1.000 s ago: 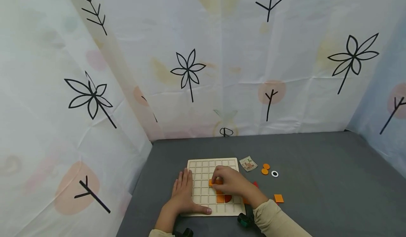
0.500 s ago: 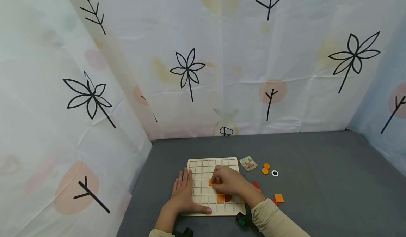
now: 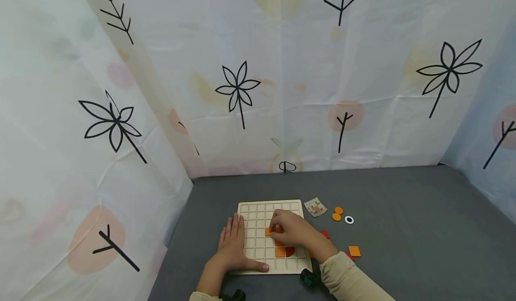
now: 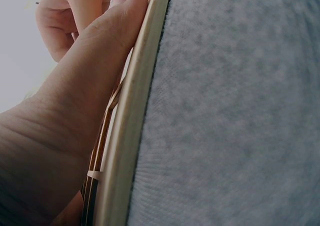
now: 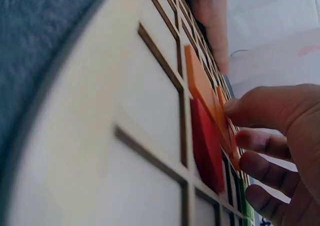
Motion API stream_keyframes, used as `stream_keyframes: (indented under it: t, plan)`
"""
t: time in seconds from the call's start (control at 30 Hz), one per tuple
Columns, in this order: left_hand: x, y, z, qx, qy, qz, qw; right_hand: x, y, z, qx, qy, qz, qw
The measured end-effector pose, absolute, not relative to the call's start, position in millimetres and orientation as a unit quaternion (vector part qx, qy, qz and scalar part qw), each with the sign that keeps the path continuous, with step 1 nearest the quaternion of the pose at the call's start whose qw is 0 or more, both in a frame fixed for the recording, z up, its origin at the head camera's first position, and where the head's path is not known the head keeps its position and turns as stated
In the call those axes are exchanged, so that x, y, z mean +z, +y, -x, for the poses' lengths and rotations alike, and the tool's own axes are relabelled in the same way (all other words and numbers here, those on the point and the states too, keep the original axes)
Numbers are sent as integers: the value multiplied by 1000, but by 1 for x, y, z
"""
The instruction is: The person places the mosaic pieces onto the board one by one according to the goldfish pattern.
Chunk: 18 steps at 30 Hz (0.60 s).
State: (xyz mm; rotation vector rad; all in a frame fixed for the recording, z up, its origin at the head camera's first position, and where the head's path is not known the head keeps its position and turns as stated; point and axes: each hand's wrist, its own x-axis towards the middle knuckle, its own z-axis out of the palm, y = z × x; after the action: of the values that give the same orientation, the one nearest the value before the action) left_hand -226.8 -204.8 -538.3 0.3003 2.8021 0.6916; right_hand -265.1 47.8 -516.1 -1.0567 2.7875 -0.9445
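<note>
A pale wooden board with a raised grid lies on the grey table. My left hand rests along its left side, fingers straight and thumb stretched over the near edge. Over the middle of the grid, my right hand pinches a small orange tile between thumb and index finger, down at the board. Its other fingers curl loosely in the right wrist view. Beside it sit more orange pieces and a red rounded piece. A green piece shows farther up, partly hidden by the hand.
Right of the board lie a patterned card, orange discs, a white ring and an orange square. Red pieces peek out near the right sleeve. A printed white cloth hangs behind the table.
The right forearm has shifted slightly left, uncovering more of the red pieces beside it. Right fingertips stay at the same orange tile, and the left hand has not moved.
</note>
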Motion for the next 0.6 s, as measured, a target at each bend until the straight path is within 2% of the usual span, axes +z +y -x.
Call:
stream_keyframes:
  t: [0.27,0.6]
  plan:
    - [-541,-204,227,235,960,-103,112,-504,76,265,-344,874,344,0]
    - [-539,-202,226,240,959,-102,109,-490,148,248,-382,869,316,-2]
